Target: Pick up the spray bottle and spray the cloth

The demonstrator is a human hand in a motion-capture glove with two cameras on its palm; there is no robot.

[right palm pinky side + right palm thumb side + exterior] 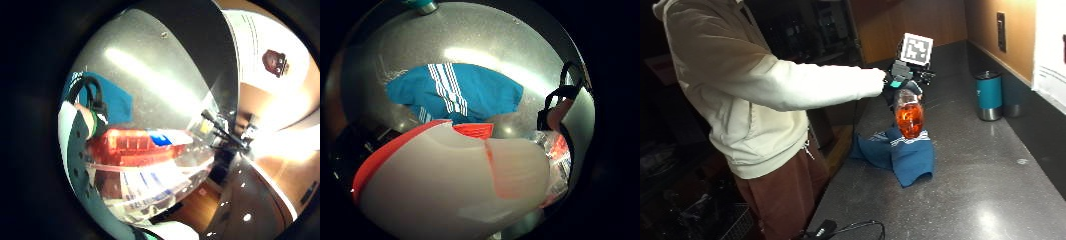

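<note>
The spray bottle [909, 117], clear with orange liquid, is gripped by the hand [901, 80] and held in the air above the worktop [973, 190]. Directly below it, the blue cloth [903, 152] with white stripes is spread crumpled on the worktop. A teal tumbler [989, 95] is stood well apart, near the wall.

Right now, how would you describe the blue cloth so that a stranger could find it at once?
Start from the long dark grey speckled countertop that runs along the wall. Near its front edge, just below the orange spray bottle held by the gloved right hand, lies a crumpled blue cloth. Its white stripes and soft folds set it apart from the upright teal metal tumbler near the wall.
</note>
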